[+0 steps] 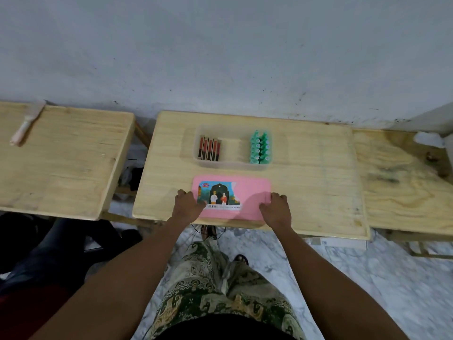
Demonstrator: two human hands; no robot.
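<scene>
A flat pink lid [247,192] with a printed picture label lies near the front edge of the middle wooden table [316,182]. My left hand [187,204] grips its left end, fingers curled over the edge. At its right end my right hand [275,208] does the same. Behind the lid stands a clear plastic box [232,163]. Inside it, several red-and-black sticks [209,149] sit at the left and several small green bottles [260,150] at the right.
A second wooden table [63,163] stands to the left with a pale brush [25,126] on it. A third table [404,187] adjoins on the right, a white object [429,139] at its far corner. A wall rises behind. Marble floor lies below.
</scene>
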